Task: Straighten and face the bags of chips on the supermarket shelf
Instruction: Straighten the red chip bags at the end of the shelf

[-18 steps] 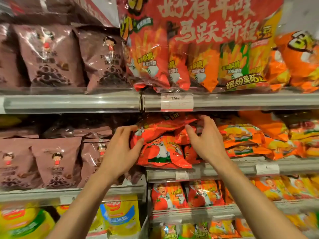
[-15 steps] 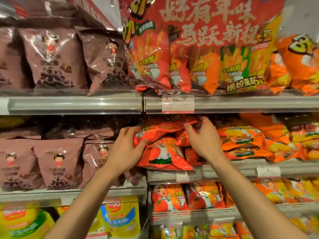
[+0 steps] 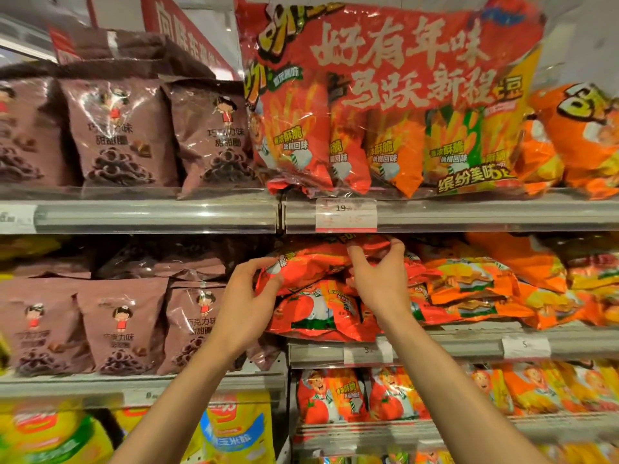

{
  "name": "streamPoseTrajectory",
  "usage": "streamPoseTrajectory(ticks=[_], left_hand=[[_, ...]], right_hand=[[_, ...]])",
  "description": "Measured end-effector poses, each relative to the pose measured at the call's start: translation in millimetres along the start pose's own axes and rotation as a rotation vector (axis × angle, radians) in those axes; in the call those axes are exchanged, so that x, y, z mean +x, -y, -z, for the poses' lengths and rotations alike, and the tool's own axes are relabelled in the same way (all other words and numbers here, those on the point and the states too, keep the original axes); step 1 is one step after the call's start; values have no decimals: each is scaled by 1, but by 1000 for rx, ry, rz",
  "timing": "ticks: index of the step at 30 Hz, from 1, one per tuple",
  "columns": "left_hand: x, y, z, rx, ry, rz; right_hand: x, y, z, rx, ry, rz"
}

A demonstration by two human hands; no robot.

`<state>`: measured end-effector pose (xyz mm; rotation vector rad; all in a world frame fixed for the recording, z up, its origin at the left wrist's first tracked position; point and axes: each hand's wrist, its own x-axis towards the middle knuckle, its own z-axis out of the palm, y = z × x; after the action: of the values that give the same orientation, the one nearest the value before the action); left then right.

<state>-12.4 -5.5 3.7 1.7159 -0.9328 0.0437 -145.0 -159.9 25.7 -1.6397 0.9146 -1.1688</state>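
1. The red chip bag (image 3: 311,262) lies on top of a pile of the same bags on the middle shelf (image 3: 469,343), directly between the two hands and under the shelf edge above them
2. The left hand (image 3: 246,306) grips the bag's left end, thumb on the front face and fingers curled round its edge
3. The right hand (image 3: 382,279) pinches the crumpled top edge of the bag, thumb and fingertips (image 3: 397,244) closing on the foil just above its knuckles
4. Handling, as a judgement: the bag looks light, air-filled and soft, with a glossy film that could slip; the contents are fragile, so squeezing the middle risks crushing them. The sealed ends and side edges are the safer places to hold
5. Its long axis runs roughly sideways, from the left hand across to the right hand, tilted a little; the printed face is turned partly upward and not square to the aisle
6. Below the right wrist, another red bag (image 3: 318,313) lies flat with its cartoon face outward; orange bags (image 3: 469,283) are heaped to the right of that hand
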Motion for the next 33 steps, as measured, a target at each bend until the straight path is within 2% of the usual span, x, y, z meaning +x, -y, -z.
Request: streamPoseTrajectory(ticks=[7,11,14,20,24,30,33], left_hand=[[-28,-1,4,-42,-41,-65],[-28,-8,12,-129,-59,-53],[-14,-8,18,-96,-74,-14],[21,-11,16,48,157,136],[29,-29,14,55,331,180],[26,-34,27,-45,469,270],[18,-28,30,-102,418,273]], right_hand=[[-11,15,-12,88,-71,-30],[-1,10,-4,192,-57,-87],[7,2,9,258,-29,-158],[9,-6,28,451,127,-202],[0,-5,27,476,216,-246],[-8,0,14,499,261,-276],[-14,5,7,478,312,-250]])
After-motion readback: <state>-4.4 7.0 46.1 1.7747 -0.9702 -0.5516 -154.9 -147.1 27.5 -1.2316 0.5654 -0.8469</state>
